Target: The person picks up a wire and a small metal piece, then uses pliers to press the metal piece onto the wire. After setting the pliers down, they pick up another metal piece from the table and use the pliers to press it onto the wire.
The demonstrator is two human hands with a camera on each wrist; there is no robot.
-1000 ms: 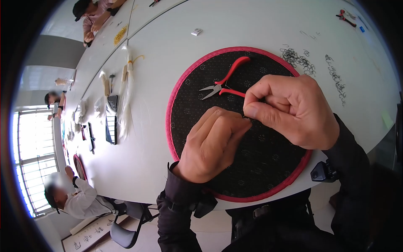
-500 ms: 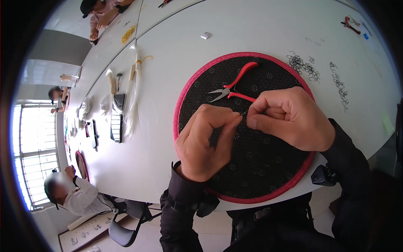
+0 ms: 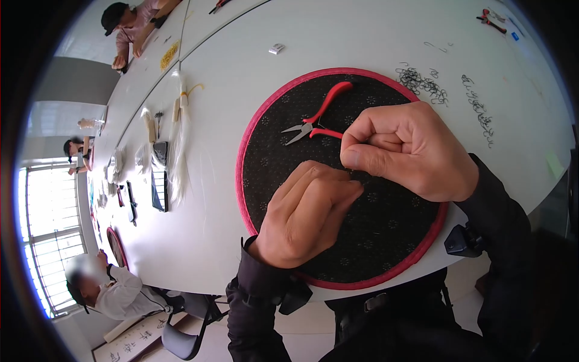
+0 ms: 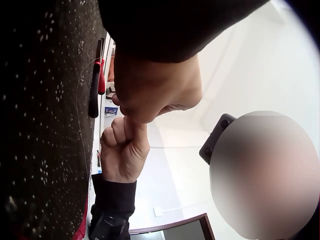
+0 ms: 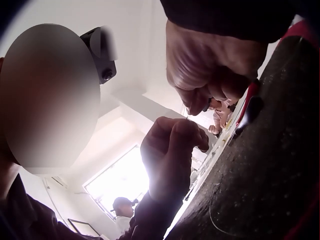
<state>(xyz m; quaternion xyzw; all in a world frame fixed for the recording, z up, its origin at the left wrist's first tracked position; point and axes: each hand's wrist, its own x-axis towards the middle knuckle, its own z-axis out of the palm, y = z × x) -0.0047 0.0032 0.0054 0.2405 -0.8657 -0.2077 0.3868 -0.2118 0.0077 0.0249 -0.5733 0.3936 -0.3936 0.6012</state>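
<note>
My left hand (image 3: 304, 214) and right hand (image 3: 413, 151) meet close together over a round black mat (image 3: 386, 259) with a red rim. Thumb and forefinger of the left pinch a tiny thin piece (image 5: 187, 119), its tip just showing in the right wrist view; its kind I cannot tell. The right hand's thumb presses on its curled forefinger, right beside the left fingertips, over a thin line mostly hidden there. A fine clear line (image 4: 77, 100) loops across the mat in the left wrist view. Red-handled pliers (image 3: 307, 128) lie with parted jaws behind the hands.
Small black wire hooks (image 3: 416, 83) lie heaped beyond the mat, with more scattered hooks (image 3: 479, 114) to the right. At left are a pale fibre bundle (image 3: 179, 151) and a phone (image 3: 159, 190). Another pair of pliers (image 3: 494, 24) lies far right. Other people sit along the table.
The fingertips drew slightly apart half a second ago, with a thin bit showing between them. Now they are close together again, the left hand turned more palm down. The pliers have not moved.
</note>
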